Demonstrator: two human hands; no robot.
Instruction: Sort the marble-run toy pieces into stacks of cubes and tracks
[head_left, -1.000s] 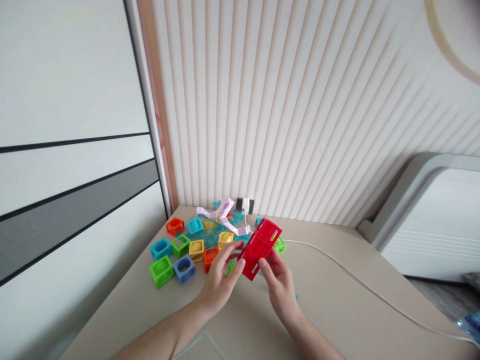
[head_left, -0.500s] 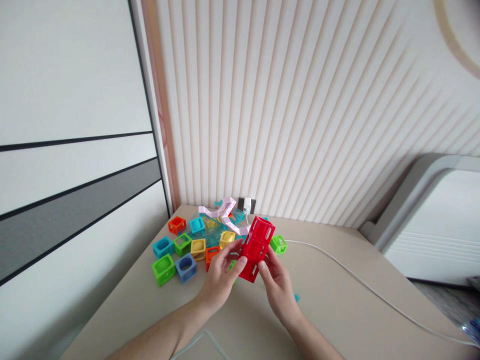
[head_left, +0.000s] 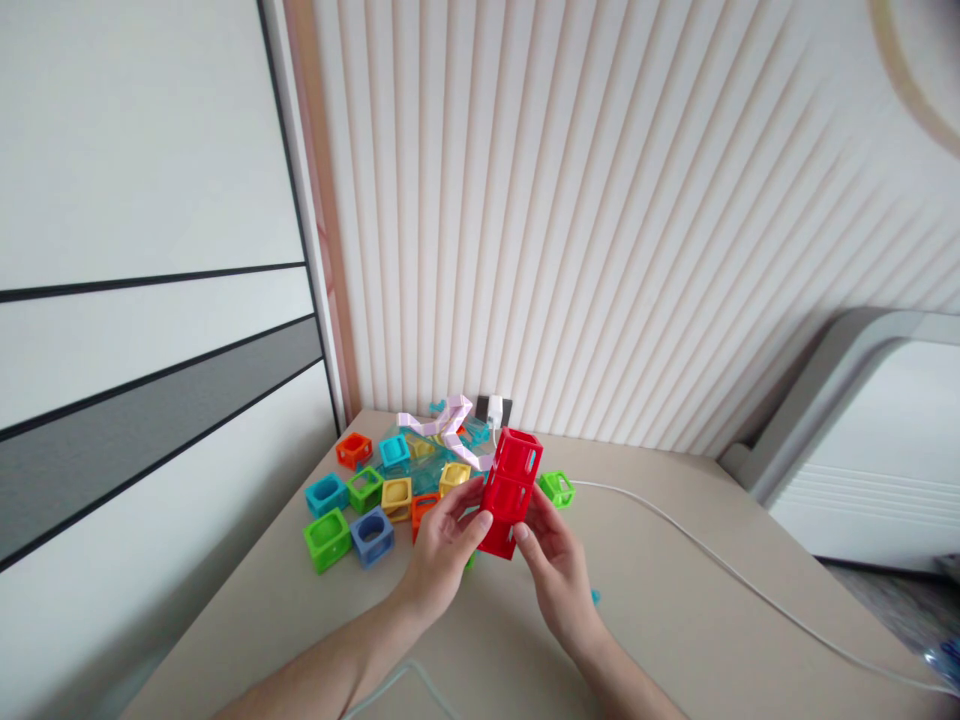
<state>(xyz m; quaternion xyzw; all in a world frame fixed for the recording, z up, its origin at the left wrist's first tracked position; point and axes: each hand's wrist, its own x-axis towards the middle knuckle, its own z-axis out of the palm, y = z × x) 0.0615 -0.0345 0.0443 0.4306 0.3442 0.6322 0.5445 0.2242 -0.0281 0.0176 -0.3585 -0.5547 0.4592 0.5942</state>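
A stack of joined red cube frames is held up over the table, its top leaning slightly right. My left hand grips its lower left side, thumb on the front face. On the lower right side, my right hand holds the same stack with thumb and fingers. Just left of my left hand lie an orange cube and a yellow cube. A green cube rests right of the stack. Part of another green piece shows beneath the stack.
Several coloured cubes, among them a blue one, cover the table's left part. Behind them is a pale pink zigzag piece. A white cable runs right from the green cube. A ribbed wall stands behind.
The red stack has turned more upright, its top shifting left. My right hand has moved slightly with it, and my left hand has stayed nearly in place.
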